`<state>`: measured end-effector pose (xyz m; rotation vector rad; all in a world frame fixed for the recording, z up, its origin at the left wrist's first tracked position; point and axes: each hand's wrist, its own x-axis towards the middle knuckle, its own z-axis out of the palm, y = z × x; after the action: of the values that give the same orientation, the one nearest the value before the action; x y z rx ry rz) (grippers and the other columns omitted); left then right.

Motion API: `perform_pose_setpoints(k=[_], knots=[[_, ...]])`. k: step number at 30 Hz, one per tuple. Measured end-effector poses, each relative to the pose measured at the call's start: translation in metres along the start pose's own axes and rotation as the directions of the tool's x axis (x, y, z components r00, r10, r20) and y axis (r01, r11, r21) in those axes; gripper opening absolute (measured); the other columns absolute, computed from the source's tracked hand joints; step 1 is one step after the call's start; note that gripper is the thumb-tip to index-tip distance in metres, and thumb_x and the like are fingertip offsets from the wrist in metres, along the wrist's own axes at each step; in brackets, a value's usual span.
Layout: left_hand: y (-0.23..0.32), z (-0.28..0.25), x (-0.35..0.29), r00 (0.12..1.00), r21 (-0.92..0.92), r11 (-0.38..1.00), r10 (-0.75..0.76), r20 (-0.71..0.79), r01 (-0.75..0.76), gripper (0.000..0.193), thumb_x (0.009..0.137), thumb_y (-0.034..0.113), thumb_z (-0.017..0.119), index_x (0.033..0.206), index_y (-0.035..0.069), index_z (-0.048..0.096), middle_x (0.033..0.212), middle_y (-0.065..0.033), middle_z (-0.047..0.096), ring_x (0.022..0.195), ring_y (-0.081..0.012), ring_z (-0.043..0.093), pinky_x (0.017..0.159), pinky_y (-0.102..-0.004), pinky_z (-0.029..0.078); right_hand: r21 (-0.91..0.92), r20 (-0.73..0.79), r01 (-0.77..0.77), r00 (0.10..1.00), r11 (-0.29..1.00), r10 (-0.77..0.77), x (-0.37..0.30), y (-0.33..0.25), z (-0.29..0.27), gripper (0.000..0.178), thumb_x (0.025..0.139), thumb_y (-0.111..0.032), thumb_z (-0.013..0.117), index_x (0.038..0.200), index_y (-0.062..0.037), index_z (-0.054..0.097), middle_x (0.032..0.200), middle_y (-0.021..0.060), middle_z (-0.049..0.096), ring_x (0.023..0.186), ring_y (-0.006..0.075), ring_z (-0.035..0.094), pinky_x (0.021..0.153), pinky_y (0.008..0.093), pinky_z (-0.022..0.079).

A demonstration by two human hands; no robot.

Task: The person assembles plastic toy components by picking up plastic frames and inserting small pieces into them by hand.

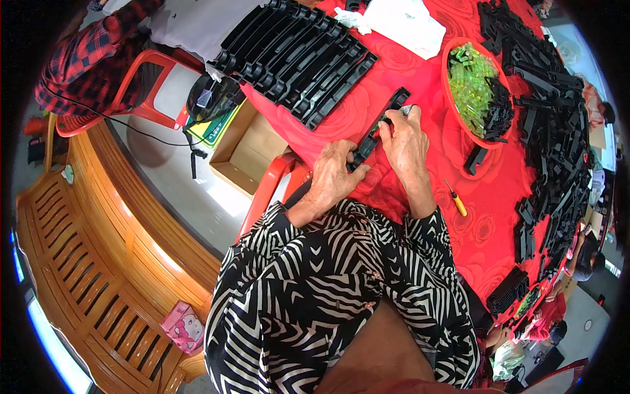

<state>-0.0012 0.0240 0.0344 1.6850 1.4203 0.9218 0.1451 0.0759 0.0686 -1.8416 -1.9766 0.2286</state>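
A long black plastic part [367, 143] lies slantwise on the red cloth in front of me. My left hand [331, 174] grips its near end, thumb on one side and fingers on the other. Near its far end my right hand [405, 141] is closed, with bent fingers and thumb pressed against the part; whether a small piece is between those fingertips is hidden. Beyond my left hand, similar black parts [295, 59] lie side by side in a row. To the right, a round orange-red tray [448, 98] holds green translucent pieces [471, 82] and small black pieces [500, 108].
A yellow-handled screwdriver [459, 205] lies right of my right forearm. Black parts [551, 131] are heaped along the table's right side. White paper [407, 26] lies at the far edge. Left are an open cardboard box [246, 148], a red chair [141, 72] and a wooden bench [98, 262].
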Motion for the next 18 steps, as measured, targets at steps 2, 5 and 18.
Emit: perform_pose_setpoints(k=[2,5,18], knots=[[-0.001,0.001,0.000,1.000,0.007,1.000,0.006,-0.002,-0.006,0.038,0.064,0.013,0.072,0.094,0.001,0.051,0.071,-0.0116,0.052,0.071,-0.0302,0.050,0.063,-0.0405,0.042,0.016,0.004,-0.007,1.000,1.000,0.007,0.000,0.001,0.000,0.020,0.074,-0.013,0.066,0.091,-0.0060,0.058,0.092,0.0150,0.048,0.066,0.0350,0.056,0.055,0.0437,0.046],[-0.001,0.004,0.000,1.000,0.010,1.000,0.014,-0.008,-0.014,0.038,0.064,0.013,0.071,0.095,0.001,0.051,0.073,-0.0122,0.052,0.073,-0.0307,0.050,0.064,-0.0411,0.042,0.096,-0.045,0.030,0.999,0.995,-0.026,0.000,0.004,-0.002,0.018,0.073,-0.011,0.067,0.087,-0.0044,0.057,0.089,0.0142,0.048,0.063,0.0326,0.054,0.056,0.0407,0.044],[-0.005,0.010,-0.005,0.983,0.158,0.976,0.162,-0.088,-0.146,0.038,0.066,0.014,0.068,0.097,0.000,0.051,0.077,-0.0134,0.053,0.074,-0.0311,0.050,0.068,-0.0407,0.042,0.438,-0.040,0.014,0.999,0.899,0.005,0.013,0.023,-0.008,0.011,0.069,-0.005,0.066,0.074,-0.0035,0.056,0.072,0.0104,0.051,0.067,0.0253,0.054,0.062,0.0327,0.042]])
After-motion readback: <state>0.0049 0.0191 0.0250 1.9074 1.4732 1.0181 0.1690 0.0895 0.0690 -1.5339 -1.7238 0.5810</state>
